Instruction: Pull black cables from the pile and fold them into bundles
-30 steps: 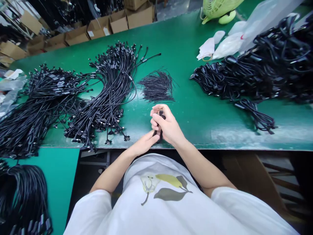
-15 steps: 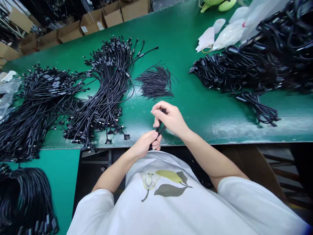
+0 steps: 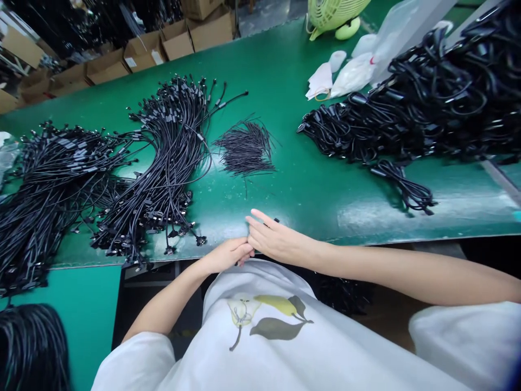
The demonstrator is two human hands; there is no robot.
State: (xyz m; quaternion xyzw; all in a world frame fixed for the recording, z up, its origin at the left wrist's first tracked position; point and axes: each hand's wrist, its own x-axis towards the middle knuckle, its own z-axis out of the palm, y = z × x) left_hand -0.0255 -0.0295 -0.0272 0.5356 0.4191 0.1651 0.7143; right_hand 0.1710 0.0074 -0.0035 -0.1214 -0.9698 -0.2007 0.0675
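Observation:
My left hand (image 3: 232, 255) is closed at the table's front edge, just above my shirt. It grips a black cable that is mostly hidden by my hands; a small dark bit shows under my fingers. My right hand (image 3: 272, 240) lies over and against the left one, its fingers stretched out toward the upper left, its thumb out of sight. A short black end (image 3: 277, 220) pokes out beyond the back of the right hand. Farther up the table lies a pile of thin black ties (image 3: 246, 149).
Loose black cables (image 3: 163, 157) spread out at left, with another heap (image 3: 61, 174) beside them. Coiled cable bundles (image 3: 427, 119) are heaped at right, a single bundle (image 3: 402, 184) in front. White bags (image 3: 352, 75) and a green fan (image 3: 336, 13) stand behind; cardboard boxes (image 3: 175, 41) line the far edge.
My right hand has gone from a bent-finger pinch above the cable to stretched fingers lying against the left hand. The cable is now mostly covered. The view has shifted somewhat.

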